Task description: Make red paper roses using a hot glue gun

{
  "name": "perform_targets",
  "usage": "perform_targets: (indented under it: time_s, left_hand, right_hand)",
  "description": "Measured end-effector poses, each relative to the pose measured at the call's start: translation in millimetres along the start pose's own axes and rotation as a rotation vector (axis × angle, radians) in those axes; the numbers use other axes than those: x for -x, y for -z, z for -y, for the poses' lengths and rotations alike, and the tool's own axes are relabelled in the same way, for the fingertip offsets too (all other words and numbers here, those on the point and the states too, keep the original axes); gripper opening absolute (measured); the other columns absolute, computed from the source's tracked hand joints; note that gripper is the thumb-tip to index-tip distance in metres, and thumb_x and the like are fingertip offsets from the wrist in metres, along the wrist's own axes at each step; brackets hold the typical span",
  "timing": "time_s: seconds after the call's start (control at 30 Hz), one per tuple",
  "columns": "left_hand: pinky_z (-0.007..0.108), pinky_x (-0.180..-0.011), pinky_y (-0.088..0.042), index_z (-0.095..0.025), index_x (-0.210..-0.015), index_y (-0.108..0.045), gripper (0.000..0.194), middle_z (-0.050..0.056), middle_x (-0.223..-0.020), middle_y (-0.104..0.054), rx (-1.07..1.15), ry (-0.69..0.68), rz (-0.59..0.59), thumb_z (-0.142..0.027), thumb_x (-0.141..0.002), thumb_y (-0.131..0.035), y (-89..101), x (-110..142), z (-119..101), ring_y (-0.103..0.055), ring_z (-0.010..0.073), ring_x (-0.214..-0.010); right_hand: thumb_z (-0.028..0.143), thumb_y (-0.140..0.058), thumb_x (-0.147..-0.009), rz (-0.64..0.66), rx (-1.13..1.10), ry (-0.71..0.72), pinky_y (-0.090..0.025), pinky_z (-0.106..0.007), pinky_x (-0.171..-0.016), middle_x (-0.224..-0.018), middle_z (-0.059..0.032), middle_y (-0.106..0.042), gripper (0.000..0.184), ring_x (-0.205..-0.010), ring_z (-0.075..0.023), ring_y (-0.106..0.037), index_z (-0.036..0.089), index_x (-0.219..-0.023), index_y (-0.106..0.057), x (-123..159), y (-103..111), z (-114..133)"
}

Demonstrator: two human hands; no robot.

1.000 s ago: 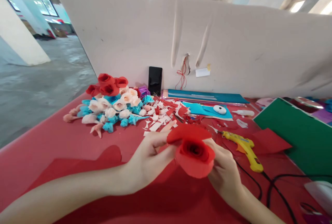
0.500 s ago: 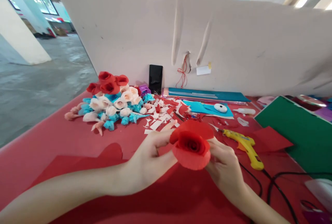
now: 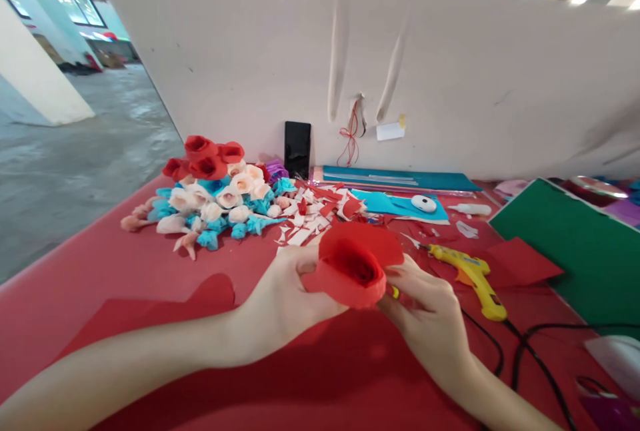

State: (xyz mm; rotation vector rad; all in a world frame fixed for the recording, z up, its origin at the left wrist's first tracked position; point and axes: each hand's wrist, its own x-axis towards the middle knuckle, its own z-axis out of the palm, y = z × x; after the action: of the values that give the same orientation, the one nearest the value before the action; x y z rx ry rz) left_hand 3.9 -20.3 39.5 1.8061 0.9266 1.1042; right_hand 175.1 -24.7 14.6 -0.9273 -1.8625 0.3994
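A red crepe-paper flower (image 3: 353, 268) with a rolled centre and wide outer petals is held above the table, its opening tilted toward me. My left hand (image 3: 283, 304) is closed on its left side, thumb below the petals, other fingers partly hidden behind them. My right hand (image 3: 425, 304) pinches at the flower's lower right edge. A small yellow bit (image 3: 395, 292) shows between the right fingers; what it belongs to is hidden. Red paper (image 3: 150, 318) lies under my left forearm, one end rounded.
Red, white and blue paper flowers (image 3: 220, 198) are heaped at the left back, beside paper scraps (image 3: 310, 214). A yellow glue gun (image 3: 473, 278) with a black cord lies right of my hands. A green board (image 3: 565, 244) stands at the right; a dark phone (image 3: 297, 150) leans on the white panel.
The flower has shifted slightly left and tilted, its centre now turned further down and right. The yellow bit has come into sight between my right fingers. Both hands still hold on.
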Motion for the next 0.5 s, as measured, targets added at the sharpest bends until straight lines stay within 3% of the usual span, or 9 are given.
perform_targets:
  time_s: [0.07, 0.23, 0.3, 0.4, 0.5]
  left_hand:
    - [0.013, -0.048, -0.045, -0.016, -0.069, -0.067, 0.001, -0.004, -0.063, -0.067, -0.030, 0.008, -0.005, -0.016, -0.068, -0.066, 0.2, -0.8, 0.8, -0.060, 0.0097, -0.058]
    - [0.017, -0.049, -0.047, -0.015, -0.067, -0.068, 0.008, -0.002, -0.063, -0.068, -0.066, 0.065, -0.009, -0.020, -0.072, -0.063, 0.5, -3.6, 1.2, -0.060, 0.0116, -0.056]
    - [0.018, -0.055, -0.049, -0.016, -0.071, -0.069, 0.008, -0.001, -0.068, -0.070, -0.016, 0.090, -0.007, -0.019, -0.073, -0.062, 0.9, -4.9, 0.3, -0.063, 0.0127, -0.062]
    - [0.017, -0.062, -0.050, -0.017, -0.077, -0.069, 0.008, -0.001, -0.076, -0.071, 0.086, 0.132, 0.002, -0.019, -0.073, -0.062, 1.7, -6.9, -1.0, -0.064, 0.0126, -0.069]
    - [0.017, -0.060, -0.049, -0.016, -0.077, -0.070, 0.009, 0.000, -0.074, -0.070, 0.115, 0.148, 0.022, -0.021, -0.074, -0.063, 1.5, -8.4, -0.8, -0.063, 0.0118, -0.067]
  right_hand:
    - [0.024, -0.061, -0.077, 0.005, 0.010, -0.023, -0.046, -0.029, -0.062, -0.065, -0.0019, -0.064, 0.010, -0.060, -0.0148, -0.054, 0.019, -0.069, -0.064, -0.5, -0.2, -0.1]
    - [0.030, -0.065, -0.072, 0.042, -0.015, -0.170, -0.047, -0.028, -0.059, -0.065, -0.0020, -0.064, 0.012, -0.061, -0.0157, -0.058, 0.019, -0.069, -0.063, -1.5, -0.1, -0.5]
    - [0.031, -0.068, -0.069, 0.049, -0.117, -0.277, -0.048, -0.026, -0.058, -0.069, -0.0027, -0.064, 0.015, -0.065, -0.0164, -0.060, 0.019, -0.076, -0.062, -1.3, 0.6, -1.2]
    - [0.027, -0.070, -0.067, 0.072, -0.317, -0.370, -0.050, -0.027, -0.069, -0.090, -0.0046, -0.065, 0.030, -0.080, -0.0178, -0.061, 0.020, -0.094, -0.059, -1.4, 2.5, -2.4]
    - [0.024, -0.066, -0.071, 0.125, -0.380, -0.368, -0.049, -0.027, -0.074, -0.091, -0.0033, -0.065, 0.021, -0.082, -0.0174, -0.060, 0.021, -0.091, -0.060, -2.0, 4.4, -2.1]
